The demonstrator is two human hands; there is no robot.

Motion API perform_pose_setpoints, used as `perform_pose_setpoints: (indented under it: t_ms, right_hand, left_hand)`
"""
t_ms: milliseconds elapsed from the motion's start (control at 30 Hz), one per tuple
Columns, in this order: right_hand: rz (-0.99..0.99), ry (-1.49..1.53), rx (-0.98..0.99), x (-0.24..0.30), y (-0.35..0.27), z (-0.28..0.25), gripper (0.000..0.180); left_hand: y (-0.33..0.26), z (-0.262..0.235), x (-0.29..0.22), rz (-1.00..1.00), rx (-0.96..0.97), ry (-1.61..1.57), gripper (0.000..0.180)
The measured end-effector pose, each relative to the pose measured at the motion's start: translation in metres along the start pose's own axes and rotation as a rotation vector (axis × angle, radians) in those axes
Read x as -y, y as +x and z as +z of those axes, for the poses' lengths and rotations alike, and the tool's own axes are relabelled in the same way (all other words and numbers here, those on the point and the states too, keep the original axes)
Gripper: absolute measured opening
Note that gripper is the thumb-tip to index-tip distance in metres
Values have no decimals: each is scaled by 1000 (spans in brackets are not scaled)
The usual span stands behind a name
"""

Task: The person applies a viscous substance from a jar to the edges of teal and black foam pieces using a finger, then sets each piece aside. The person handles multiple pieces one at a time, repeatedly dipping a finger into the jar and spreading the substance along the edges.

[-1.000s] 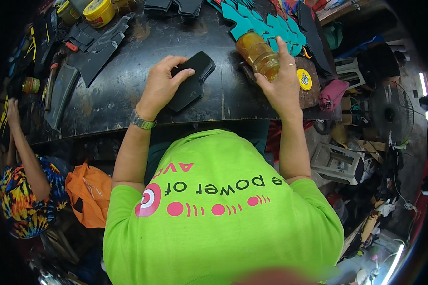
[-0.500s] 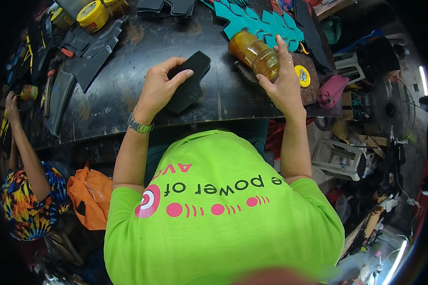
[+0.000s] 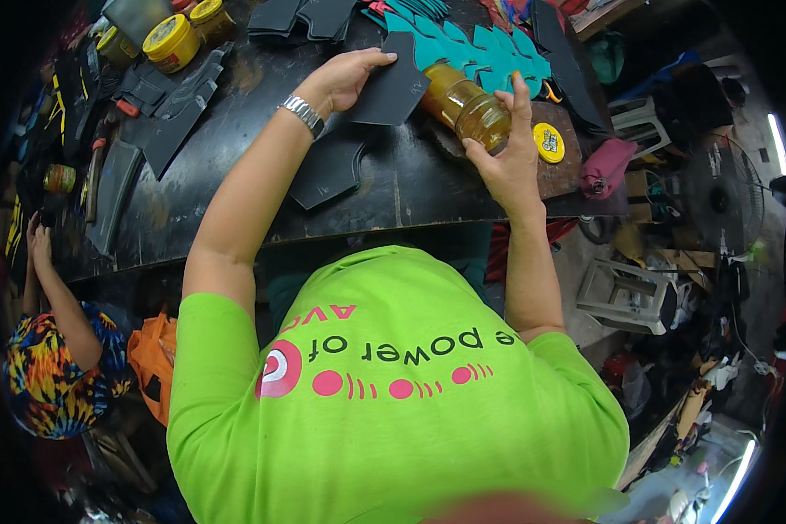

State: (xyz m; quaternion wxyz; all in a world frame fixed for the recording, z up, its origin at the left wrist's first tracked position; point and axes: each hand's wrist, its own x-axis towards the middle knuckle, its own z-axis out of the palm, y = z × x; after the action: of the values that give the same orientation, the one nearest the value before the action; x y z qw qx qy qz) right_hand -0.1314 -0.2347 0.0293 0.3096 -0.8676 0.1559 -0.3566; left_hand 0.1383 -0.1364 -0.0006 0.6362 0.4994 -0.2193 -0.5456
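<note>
My left hand is closed on a flat black cut piece, thumb along its upper edge. It holds the piece up over the table, beside the mouth end of a jar. The jar is ribbed and see-through, with amber-brown contents, and lies tilted toward the left. My right hand grips its base end between thumb and fingers. A second black cut piece lies near the table's front edge, below my left forearm. Teal cut pieces fan out just beyond the jar.
A yellow lid rests on a brown board, near a maroon pouch. Yellow tubs and black pieces occupy the table's left. A co-worker's hand is at far left. A standing fan is at right.
My left hand has moved away from me and to the right with a black piece, uncovering another below. The jar has shifted slightly. The co-worker's hand has left a small jar and dropped nearer.
</note>
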Motion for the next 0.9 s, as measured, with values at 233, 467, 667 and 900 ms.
perform_pose_setpoints:
  t_ms: [233, 467, 667, 900]
  right_hand:
    - [66, 94, -53, -7, -2, -6, 111]
    - [76, 106, -132, -4, 3, -14, 111]
    - [71, 48, -84, 11, 6, -28, 109]
    - [42, -75, -63, 10, -1, -11, 109]
  left_hand:
    - [50, -7, 10, -157, -32, -121, 22]
    - [65, -16, 15, -152, 16, -297, 21]
    - [79, -15, 18, -105, -36, -343, 22]
    - [82, -19, 8, -20, 42, -123, 24]
